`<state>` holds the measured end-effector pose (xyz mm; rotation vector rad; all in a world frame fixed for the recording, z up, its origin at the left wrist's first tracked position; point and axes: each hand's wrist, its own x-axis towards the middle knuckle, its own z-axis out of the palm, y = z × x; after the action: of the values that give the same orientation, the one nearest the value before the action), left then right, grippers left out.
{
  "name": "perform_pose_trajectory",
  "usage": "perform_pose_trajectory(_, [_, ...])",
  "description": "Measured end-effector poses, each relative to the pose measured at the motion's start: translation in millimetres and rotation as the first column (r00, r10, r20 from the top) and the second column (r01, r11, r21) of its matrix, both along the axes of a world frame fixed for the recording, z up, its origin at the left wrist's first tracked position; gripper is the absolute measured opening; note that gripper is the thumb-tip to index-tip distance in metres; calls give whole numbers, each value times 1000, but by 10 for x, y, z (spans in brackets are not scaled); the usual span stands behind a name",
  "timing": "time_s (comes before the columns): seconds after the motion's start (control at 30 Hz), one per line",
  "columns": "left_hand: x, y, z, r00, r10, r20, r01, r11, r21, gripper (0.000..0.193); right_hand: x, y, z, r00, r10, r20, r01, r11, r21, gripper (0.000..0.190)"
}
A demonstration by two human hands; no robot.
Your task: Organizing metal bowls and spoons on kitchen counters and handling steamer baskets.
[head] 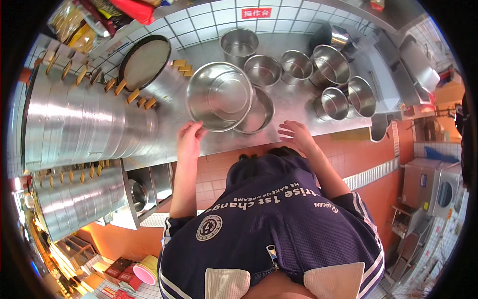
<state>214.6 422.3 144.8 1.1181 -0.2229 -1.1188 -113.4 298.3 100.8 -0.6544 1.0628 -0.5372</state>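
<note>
My left hand (pixel 190 135) pinches the near-left rim of a wide stainless-steel pot (pixel 220 84) with thumb and fingers. That pot is tilted so its inside faces me, and it overlaps a second, shallow-looking steel pot (pixel 259 116) on the steel worktop (pixel 291 108). Whether the held pot touches the one beneath cannot be made out. Over the worktop's front edge, my right hand (pixel 298 136) holds nothing, its fingers spread toward the lower pot. Behind them stand a tall steel pot (pixel 239 50) and a shorter one (pixel 263 71).
Several more steel pots (pixel 330 67) stand at the right of the worktop. On the left lie stacked metal steamer tiers (pixel 89 130) with wooden handles, beside a cloth-lined round steamer (pixel 147 61). Packaged goods (pixel 101 18) occupy the upper left. A floor drain grate (pixel 373 173) runs behind.
</note>
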Motion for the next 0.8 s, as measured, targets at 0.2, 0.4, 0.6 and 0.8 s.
perform_pose_trajectory(0.2, [-384, -403, -344, 988, -154, -22, 155, 977, 147, 3, -623, 110, -181, 989, -146, 2, 145, 986, 81, 39])
perform_pose_trajectory(0.4, [-492, -508, -576, 984, -174, 39, 160, 959, 232, 8, -1032, 61, -370, 977, -211, 11, 206, 964, 166, 31])
perform_pose_trajectory(0.6, [-593, -568, -773, 967, -215, 135, 159, 927, 339, 12, -1179, -238, -528, 986, -158, 47, 146, 968, 202, 28])
perform_pose_trajectory(0.8, [-654, -577, -884, 971, -143, 192, 64, 927, 369, 21, -1345, -628, -621, 993, -94, 76, 75, 971, 225, 25])
